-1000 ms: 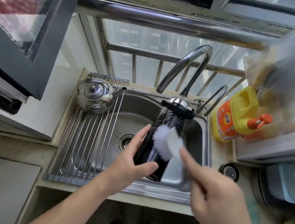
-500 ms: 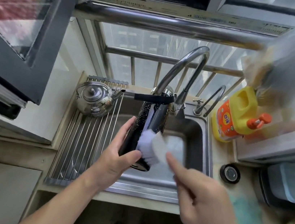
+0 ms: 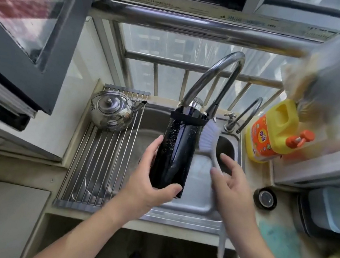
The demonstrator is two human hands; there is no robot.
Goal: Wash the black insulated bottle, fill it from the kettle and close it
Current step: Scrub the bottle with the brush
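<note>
Nearest, centre-left: left hand (image 3: 152,183), thumb + fingers curled tight round base of tall black insulated bottle (image 3: 175,151). Held over stainless steel sink (image 3: 184,220), tilted, base near, open steel mouth far, right up under spout of tall arched chrome faucet (image 3: 215,76). Black strap (image 3: 188,118) round neck; white specks all over wet body.

Just R of that: right hand (image 3: 230,187) holding long-handled white plastic brush (image 3: 208,137). Handle under palm, tail end sticking out on near side past wrist. Index + middle fingers stretched fwd along it, thumb hidden, so exact clasp unclear. Bristles pressed against R side of bottle, near neck.

R of sink on beige counter (image 3: 251,177): small round black cap (image 3: 265,199) w/ shiny centre, well apart from bottle. Further R, grey plastic box (image 3: 332,208), partly cut off by frame edge.

Across L half of sink: roll-up steel-rod drying rack (image 3: 98,162). At its far end, round stainless steel kettle (image 3: 112,110), lid on, spout pointing R twd bottle, not touching.

Far R corner of sink: second, smaller curved tap (image 3: 247,113). Beside it, yellow detergent jug (image 3: 273,130) w/ orange label + orange pump.

Beyond all: window bars (image 3: 184,82), thick steel rail (image 3: 201,24) above.
</note>
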